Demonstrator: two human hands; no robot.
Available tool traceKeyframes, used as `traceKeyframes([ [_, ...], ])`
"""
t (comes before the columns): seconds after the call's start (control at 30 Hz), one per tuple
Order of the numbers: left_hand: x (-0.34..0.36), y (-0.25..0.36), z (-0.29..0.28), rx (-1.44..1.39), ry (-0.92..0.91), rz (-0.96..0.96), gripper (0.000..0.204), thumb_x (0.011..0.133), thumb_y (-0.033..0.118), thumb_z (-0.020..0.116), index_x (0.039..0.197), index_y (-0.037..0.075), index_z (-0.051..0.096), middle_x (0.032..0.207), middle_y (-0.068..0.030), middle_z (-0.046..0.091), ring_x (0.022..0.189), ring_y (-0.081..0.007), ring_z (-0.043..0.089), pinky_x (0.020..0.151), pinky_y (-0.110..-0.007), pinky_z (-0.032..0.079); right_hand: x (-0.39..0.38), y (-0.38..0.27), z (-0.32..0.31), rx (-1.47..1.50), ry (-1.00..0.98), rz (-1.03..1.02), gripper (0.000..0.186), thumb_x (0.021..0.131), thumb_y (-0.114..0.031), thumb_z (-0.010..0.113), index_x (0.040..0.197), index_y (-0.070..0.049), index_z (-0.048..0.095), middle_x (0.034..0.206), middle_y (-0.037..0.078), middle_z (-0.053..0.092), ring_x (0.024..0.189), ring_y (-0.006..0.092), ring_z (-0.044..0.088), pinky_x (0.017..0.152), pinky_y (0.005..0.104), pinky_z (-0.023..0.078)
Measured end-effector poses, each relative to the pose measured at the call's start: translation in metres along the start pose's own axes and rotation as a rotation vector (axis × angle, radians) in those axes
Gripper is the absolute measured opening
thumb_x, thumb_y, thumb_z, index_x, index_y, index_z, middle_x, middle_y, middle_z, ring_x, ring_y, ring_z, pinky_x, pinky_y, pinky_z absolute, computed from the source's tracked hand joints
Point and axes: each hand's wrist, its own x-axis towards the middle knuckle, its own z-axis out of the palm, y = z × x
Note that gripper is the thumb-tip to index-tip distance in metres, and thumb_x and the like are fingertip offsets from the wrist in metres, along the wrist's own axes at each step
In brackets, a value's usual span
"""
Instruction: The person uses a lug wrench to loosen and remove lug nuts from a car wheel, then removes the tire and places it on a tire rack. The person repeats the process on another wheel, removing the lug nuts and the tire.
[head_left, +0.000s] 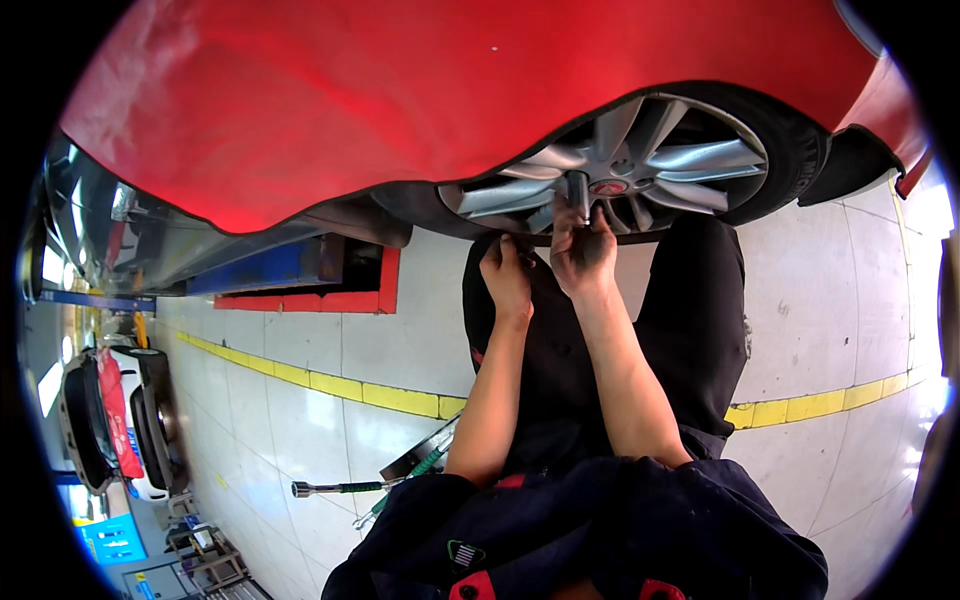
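A red car (330, 100) fills the top of the view, its silver alloy wheel (640, 160) in the black tyre (800, 150) at the upper right. My right hand (583, 250) grips a metal socket tool (578, 192) set against the wheel near the hub. My left hand (505, 280) is closed around a dark handle end, just left of the right hand, below the wheel rim. Both forearms rise from my dark clothing at the bottom.
A long wrench (340, 488) with a green grip lies on the pale tiled floor at my left, beside other tools (415, 465). A yellow floor line (340, 385) runs across. A blue and red lift arm (300, 275) sits under the car. Another car (110, 420) stands far left.
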Motion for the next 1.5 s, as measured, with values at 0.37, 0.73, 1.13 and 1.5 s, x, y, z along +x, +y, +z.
traceKeyframes([
  [0.37,-0.002,0.005,0.002,-0.018,0.008,-0.066,0.028,0.092,0.016,0.038,0.074,0.002,0.055,0.067,-0.0019,0.054,0.058,-0.0085,0.048,0.051,-0.023,0.037,-0.005,-0.002,0.002,0.000,0.001,-0.008,0.039,0.089,-0.016,0.053,0.121,0.003,0.043,0.109,0.011,0.051,0.078,0.0145,0.055,0.068,0.0248,0.047],
  [0.73,0.000,0.000,0.000,0.039,-0.011,-0.041,0.028,0.092,0.016,0.038,0.073,0.002,0.054,0.066,-0.0020,0.053,0.056,-0.0089,0.046,0.051,-0.024,0.037,-0.008,0.032,0.025,-0.482,0.246,-0.506,0.038,0.091,-0.030,0.048,0.112,0.001,0.048,0.091,0.009,0.057,0.077,0.0173,0.056,0.069,0.0238,0.048],
  [1.13,-0.003,0.006,0.004,0.053,-0.024,-0.034,0.028,0.092,0.016,0.039,0.073,0.002,0.054,0.065,-0.0017,0.052,0.054,-0.0086,0.045,0.051,-0.024,0.036,-0.005,0.018,0.016,-0.372,0.081,-0.417,0.036,0.089,-0.029,0.053,0.111,0.000,0.049,0.100,0.011,0.056,0.085,0.0159,0.055,0.077,0.0252,0.048],
  [1.5,-0.003,0.001,0.000,0.100,-0.019,0.016,0.029,0.092,0.017,0.039,0.073,0.001,0.054,0.064,-0.0014,0.052,0.054,-0.0082,0.044,0.049,-0.023,0.035,-0.005,0.038,0.023,-0.544,0.152,-0.616,0.031,0.088,-0.022,0.055,0.110,0.000,0.051,0.102,0.011,0.056,0.092,0.0184,0.055,0.083,0.0257,0.048],
])
